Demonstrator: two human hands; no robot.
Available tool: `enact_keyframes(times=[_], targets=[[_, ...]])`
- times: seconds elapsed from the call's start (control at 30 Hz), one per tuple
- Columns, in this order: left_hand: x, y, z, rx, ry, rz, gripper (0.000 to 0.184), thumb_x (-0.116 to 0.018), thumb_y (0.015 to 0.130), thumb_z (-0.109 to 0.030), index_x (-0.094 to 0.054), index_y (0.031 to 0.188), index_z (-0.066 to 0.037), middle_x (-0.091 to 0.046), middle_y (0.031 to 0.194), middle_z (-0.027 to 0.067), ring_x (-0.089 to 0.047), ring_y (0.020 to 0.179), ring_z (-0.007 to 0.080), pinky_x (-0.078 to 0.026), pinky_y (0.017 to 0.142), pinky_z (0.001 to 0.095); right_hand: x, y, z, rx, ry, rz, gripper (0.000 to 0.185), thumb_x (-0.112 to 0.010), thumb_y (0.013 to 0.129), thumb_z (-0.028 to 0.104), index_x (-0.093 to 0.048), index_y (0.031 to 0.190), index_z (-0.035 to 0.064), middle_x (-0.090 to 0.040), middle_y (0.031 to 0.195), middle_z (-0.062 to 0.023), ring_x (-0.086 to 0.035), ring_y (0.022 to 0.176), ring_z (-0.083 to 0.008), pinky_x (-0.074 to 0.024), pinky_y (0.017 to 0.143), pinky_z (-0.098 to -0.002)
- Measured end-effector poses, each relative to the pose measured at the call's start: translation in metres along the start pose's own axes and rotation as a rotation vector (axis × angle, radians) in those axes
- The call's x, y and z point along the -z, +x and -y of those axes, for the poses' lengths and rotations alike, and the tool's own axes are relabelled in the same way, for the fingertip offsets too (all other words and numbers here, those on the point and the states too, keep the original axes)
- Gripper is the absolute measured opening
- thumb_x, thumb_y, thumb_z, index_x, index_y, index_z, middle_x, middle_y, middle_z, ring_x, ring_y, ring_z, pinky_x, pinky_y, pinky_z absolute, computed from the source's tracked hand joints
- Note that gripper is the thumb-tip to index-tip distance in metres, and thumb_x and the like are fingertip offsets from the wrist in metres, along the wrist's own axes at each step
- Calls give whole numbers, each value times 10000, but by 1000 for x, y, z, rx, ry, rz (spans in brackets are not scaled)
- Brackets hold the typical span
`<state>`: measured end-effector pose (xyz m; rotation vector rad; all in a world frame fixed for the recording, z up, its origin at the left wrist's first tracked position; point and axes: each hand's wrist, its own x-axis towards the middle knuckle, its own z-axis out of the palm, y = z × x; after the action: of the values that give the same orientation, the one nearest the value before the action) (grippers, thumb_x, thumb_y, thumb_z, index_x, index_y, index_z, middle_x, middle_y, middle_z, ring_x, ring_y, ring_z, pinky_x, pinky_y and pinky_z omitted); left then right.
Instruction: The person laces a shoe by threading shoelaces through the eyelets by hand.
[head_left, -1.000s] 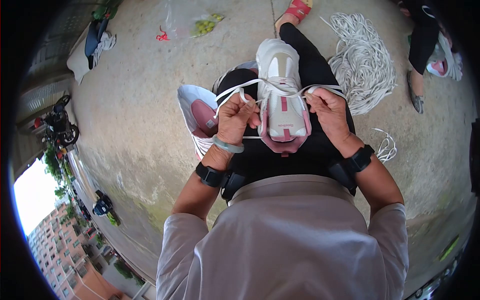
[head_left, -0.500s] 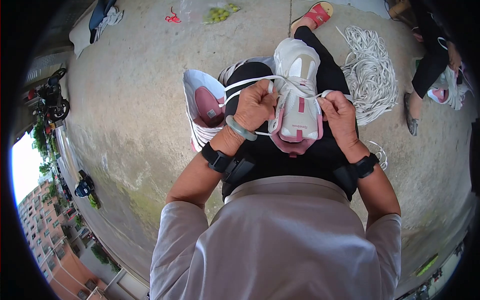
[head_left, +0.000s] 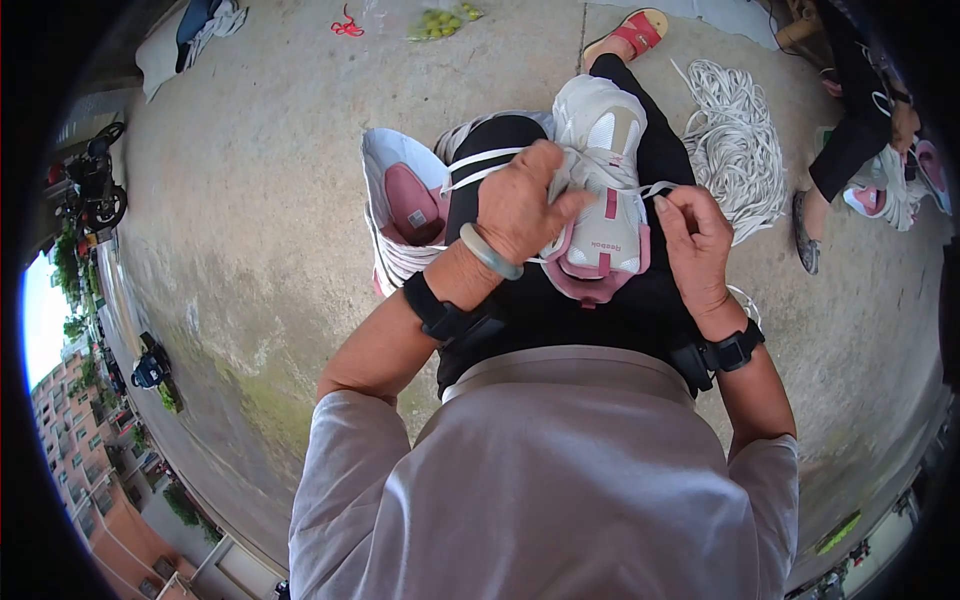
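A white-and-pink sneaker is rested on the black-trousered lap, its heel turned toward the wearer. By the right hand, an end of the white lace is pinched between thumb and forefinger. The left hand is held over the sneaker's left side, thumb spread from curled fingers; whether lace is gripped there cannot be told. Loose laces are heaped on the floor beside the right leg.

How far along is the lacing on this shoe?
Looks done: the white lace crosses the shoe. In hand: the right hand pinches the lace at one side, while the left hand covers part of the crossing. Seemingly left: the tying, since no finished bow shows, though that hand hides some.
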<state>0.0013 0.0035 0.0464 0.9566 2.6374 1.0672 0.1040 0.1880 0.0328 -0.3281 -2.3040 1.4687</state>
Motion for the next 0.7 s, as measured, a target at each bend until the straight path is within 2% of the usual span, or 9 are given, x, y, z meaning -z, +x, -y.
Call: enact_keyframes(times=[0.03,0.07,0.1,0.2,0.27,0.37,0.43,0.53,0.7], targets=[[-4,-4,0,-1,-3,-1,378,-701,639,-263,-532,890,-35,-571,763,163,-582,669,321,-468,570,370,-2,2,7,123,-82,20,83,-618,756,24,-537,777,25,-507,672,-38,-489,559,-122,-398,506,-232],[-9,-6,0,-123,52,-61,398,-712,637,-257,-543,922,-37,-572,727,136,-584,642,301,-466,556,346,-8,3,9,201,-117,24,114,-627,707,19,-567,803,34,-527,710,-70,-533,583,-196,-425,524,-269],[-12,-7,0,-246,108,-121,419,-723,635,-251,-553,954,-39,-572,691,109,-586,616,281,-463,542,322,-13,5,11,205,-121,20,114,-627,707,19,-567,803,34,-527,710,-70,-533,583,-196,-425,524,-269],[-10,-11,-2,-67,32,-10,379,-672,650,-201,-565,962,-13,-581,735,154,-589,662,318,-476,591,353,-31,9,19,318,-360,151,88,-624,671,104,-579,745,86,-514,702,-60,-543,600,-240,-433,548,-334],[-10,-12,-1,50,2,55,363,-644,653,-183,-570,959,-3,-580,772,179,-587,697,337,-481,627,378,-42,12,23,352,-451,170,74,-623,674,114,-571,719,89,-499,696,-61,-543,612,-237,-429,563,-340],[-16,-14,10,152,-360,-23,262,-603,664,-109,-595,897,12,-588,737,190,-591,680,340,-482,615,363,-54,16,22,368,-580,218,70,-601,670,121,-542,689,89,-473,690,-57,-554,683,-233,-417,605,-357],[-21,-13,13,-24,-360,-156,210,-574,672,-59,-610,864,18,-592,723,198,-593,669,342,-483,610,347,-61,19,14,463,-662,220,81,-585,653,118,-531,706,90,-479,699,-52,-547,686,-226,-398,590,-348],[-24,-13,14,-50,-303,-175,243,-564,690,-81,-612,912,4,-601,779,198,-596,705,339,-487,628,356,-58,22,11,630,-683,199,82,-573,639,116,-511,689,95,-461,679,-43,-529,647,-216,-368,574,-335],[-22,-18,4,-125,6,-150,250,-544,734,-120,-604,948,-5,-595,812,178,-586,716,334,-487,614,368,-1,-3,29,649,-703,170,91,-582,663,103,-492,647,99,-422,641,-39,-489,590,-200,-335,534,-334]])
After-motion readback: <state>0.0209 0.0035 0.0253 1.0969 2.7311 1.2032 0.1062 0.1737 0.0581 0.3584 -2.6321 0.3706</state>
